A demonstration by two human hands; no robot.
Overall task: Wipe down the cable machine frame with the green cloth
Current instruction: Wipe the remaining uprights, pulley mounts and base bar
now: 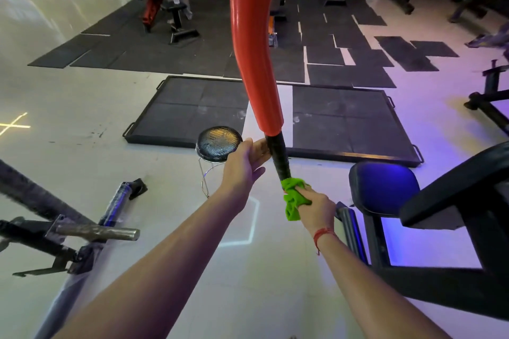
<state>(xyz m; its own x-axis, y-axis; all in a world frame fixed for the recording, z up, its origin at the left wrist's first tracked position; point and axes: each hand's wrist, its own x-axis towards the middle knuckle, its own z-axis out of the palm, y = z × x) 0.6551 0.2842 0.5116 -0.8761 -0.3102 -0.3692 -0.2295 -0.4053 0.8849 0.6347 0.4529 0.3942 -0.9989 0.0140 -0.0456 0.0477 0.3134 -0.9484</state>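
Two hands at work on one long member of the frame. Red bar [252,44] runs from the top of view down to centre, bent partway, glossy and rigid; we judge it fixed and heavy, so it won't shift under wiping pressure. Below the red section it narrows into a black sleeve [278,157], dull and probably tackier than the red paint.

Stool [219,143] stands on the floor behind the left hand; blue seat [384,187] sits to the right.

Left hand [245,166] lies mostly open against the sleeve's upper end, fingers extended, steadying rather than clenching.

Right hand [314,201] is clenched around the cloth [293,195], which wraps the sleeve's lower end. Cloth is soft, light, bunched, with a tail hanging loose below the fist. Best gripped wrapped round the bar, palm behind it.
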